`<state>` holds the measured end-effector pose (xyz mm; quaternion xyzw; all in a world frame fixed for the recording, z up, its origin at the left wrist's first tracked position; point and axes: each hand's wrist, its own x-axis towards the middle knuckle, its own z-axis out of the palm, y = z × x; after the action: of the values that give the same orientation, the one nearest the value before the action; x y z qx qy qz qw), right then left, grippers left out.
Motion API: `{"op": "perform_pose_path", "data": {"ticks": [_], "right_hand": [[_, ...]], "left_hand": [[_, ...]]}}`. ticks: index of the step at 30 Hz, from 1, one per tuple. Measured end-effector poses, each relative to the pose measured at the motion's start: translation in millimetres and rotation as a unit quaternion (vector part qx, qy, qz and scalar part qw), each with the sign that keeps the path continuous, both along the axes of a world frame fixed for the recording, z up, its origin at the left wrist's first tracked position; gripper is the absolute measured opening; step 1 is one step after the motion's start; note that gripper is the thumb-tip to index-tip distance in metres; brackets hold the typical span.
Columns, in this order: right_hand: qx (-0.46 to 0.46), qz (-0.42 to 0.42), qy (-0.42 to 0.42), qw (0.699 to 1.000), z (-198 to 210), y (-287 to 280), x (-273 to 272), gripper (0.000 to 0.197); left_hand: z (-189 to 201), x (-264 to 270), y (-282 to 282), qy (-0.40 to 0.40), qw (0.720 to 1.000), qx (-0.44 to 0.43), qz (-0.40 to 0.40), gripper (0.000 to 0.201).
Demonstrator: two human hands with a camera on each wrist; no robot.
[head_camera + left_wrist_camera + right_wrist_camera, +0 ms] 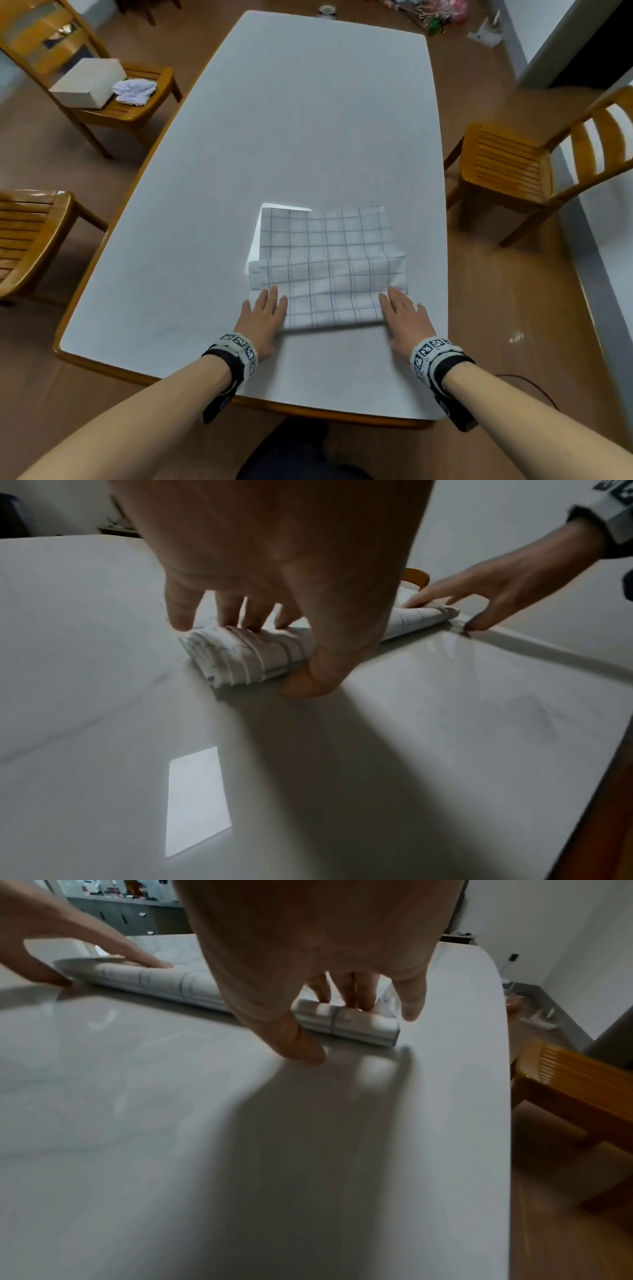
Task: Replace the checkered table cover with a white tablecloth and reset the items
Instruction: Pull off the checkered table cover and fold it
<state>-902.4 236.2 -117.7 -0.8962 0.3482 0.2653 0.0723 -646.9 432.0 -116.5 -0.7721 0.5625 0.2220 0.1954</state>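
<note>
Two bare forearms reach in from the near edge, each wrist banded with a black strap and a white cuff printed with square black-and-white markers. The left hand [262, 317] lies with straight fingers on the near left corner of the checkered table cover [329, 267], thumb down at the fold's edge; the right hand [404, 317] lies the same way on the near right corner. Neither hand curls round the cloth; the fingers press flat on top of it.

The cover is a soft white fabric ruled with thin grey lines into squares, folded into a thick rectangular stack with a rolled ridge across its middle. In the left wrist view its end shows many stacked layers. It sits at the near middle of the surface [308, 120], a long smooth matte white top with rounded corners and a honey-coloured wooden rim.

Slatted wooden chairs stand around: one at the right [513, 164], one at the near left [30, 233], and one at the far left [102, 102] carrying a white box [85, 82] and a crumpled white cloth [134, 90] just beside it.
</note>
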Motion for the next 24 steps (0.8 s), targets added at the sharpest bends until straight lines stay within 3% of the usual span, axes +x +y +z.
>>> {"op": "perform_pose_path", "data": {"ticks": [4,9,13,17,21,24], "right_hand": [[-0.010,-0.005,-0.035,0.999,-5,-1,9,0.082],[-0.033,0.009,-0.056,0.998,-13,-9,9,0.068],[-0.045,0.007,-0.039,0.998,-10,-7,-4,0.064],[-0.033,0.009,-0.035,0.999,-3,0,-21,0.056],[-0.005,0.015,-0.053,0.998,9,12,-37,0.045],[0.016,0.009,-0.076,0.997,28,19,-50,0.034]], "left_hand": [[-3,1,-9,-0.037,0.999,-0.026,-0.028,0.092],[-7,0,-11,-0.040,0.998,-0.045,-0.008,0.085],[-4,-1,-7,0.009,0.998,-0.054,0.030,0.075],[3,2,5,0.043,0.997,-0.060,0.012,0.071],[18,-3,14,0.089,0.995,-0.037,0.012,0.043],[36,-8,22,0.126,0.992,-0.018,0.020,0.034]]}}
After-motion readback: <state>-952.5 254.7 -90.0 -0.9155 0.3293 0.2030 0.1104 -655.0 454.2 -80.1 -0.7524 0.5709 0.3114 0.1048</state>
